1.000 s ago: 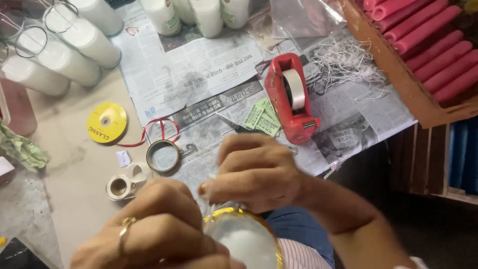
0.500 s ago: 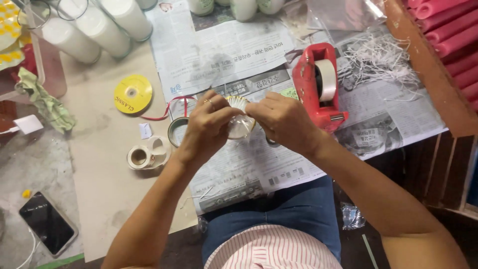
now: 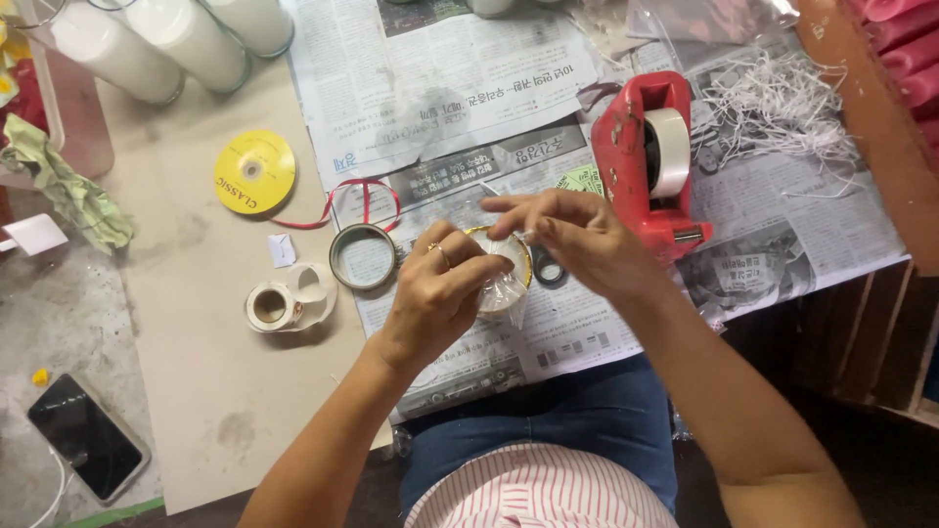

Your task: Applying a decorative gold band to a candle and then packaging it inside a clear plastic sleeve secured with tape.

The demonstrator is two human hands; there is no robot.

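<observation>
My left hand [image 3: 438, 293] grips a glass candle jar [image 3: 505, 277] with a gold rim, white wax inside and clear plastic wrap around it. My right hand [image 3: 572, 240] pinches the wrap at the jar's top edge with thumb and fingers. Both hands are over newspaper [image 3: 440, 88] spread on the table. A red tape dispenser [image 3: 648, 166] with a white tape roll stands just right of my right hand. Black scissor handles [image 3: 548, 271] lie under my right hand.
A metal lid ring [image 3: 362, 257], small tape roll [image 3: 272, 305] and yellow ribbon spool [image 3: 254, 172] with red ribbon lie to the left. White candle jars [image 3: 166, 39] stand at the back left. Shredded white paper [image 3: 782, 108] lies right. A phone [image 3: 86, 436] lies front left.
The jar was close to the camera one second ago and is now lowered over the newspaper. Since half a second ago, both hands shifted slightly right and toward me with it.
</observation>
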